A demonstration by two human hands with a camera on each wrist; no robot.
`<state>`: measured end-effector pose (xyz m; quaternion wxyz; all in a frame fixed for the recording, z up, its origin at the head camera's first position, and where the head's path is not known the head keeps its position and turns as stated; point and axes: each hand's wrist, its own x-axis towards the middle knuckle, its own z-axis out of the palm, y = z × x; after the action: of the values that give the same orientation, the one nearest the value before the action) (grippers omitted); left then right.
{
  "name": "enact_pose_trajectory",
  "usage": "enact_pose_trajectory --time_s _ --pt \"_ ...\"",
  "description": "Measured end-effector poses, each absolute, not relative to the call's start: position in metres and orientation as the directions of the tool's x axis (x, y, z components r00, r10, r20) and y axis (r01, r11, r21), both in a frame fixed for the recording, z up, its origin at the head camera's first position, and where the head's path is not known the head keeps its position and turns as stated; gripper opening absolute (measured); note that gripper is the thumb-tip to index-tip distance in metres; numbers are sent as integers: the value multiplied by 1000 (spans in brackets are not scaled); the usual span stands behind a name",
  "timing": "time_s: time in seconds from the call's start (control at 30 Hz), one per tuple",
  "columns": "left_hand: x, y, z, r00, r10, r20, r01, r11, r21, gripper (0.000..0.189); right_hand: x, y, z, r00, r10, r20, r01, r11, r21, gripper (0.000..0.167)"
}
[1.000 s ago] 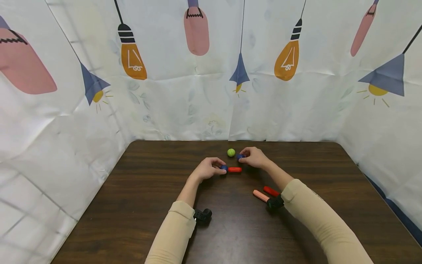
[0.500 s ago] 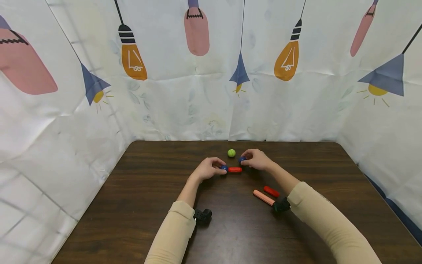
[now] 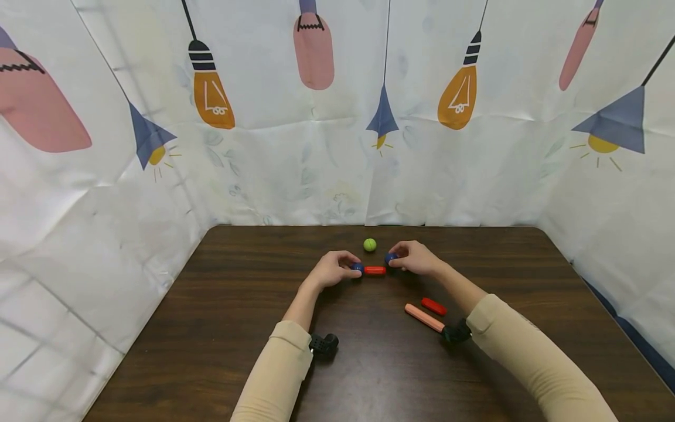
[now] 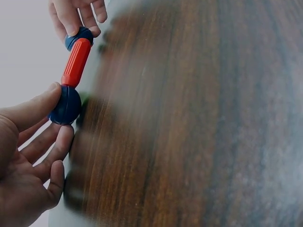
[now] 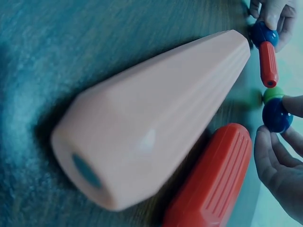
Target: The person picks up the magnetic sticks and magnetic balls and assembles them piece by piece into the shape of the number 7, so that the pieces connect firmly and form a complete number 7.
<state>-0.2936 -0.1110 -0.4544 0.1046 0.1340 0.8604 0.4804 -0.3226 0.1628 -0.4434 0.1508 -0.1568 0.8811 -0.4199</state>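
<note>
Between thumb and fingers, my left hand point(image 3: 329, 269) pinches a dark blue ball point(image 4: 66, 106). A short ridged red stick point(image 3: 375, 271) joins that ball and points to the right. My right hand point(image 3: 416, 258) pinches a second blue ball point(image 5: 277, 115) just beyond the stick's free end. In the right wrist view a gap shows between this ball and the stick's end, which has a dark round spot. A yellow-green ball point(image 3: 370, 245) lies behind both hands on the table.
A longer peach stick point(image 3: 424, 318) and another red stick point(image 3: 434, 306) lie side by side near the right forearm. The dark wood table point(image 3: 253, 305) ends at a patterned cloth point(image 3: 263, 170) behind. Each wrist wears a black camera point(image 3: 324, 346).
My right hand has drawn its blue ball slightly to the right and nearer to me, away from the green ball. The left hand stays in place with its ball and stick.
</note>
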Motion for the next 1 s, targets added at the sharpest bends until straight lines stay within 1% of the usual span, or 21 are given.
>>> enact_pose_trajectory --time_s 0.47,1.0 --pt "-295 -110 -455 -951 307 -45 127 518 846 30 -317 167 -445 -896 -428 -113 -169 568 -806 34" --pt "-297 -106 -456 -958 284 -36 119 511 851 30 -312 171 -447 -884 -451 -123 -143 512 -847 36"
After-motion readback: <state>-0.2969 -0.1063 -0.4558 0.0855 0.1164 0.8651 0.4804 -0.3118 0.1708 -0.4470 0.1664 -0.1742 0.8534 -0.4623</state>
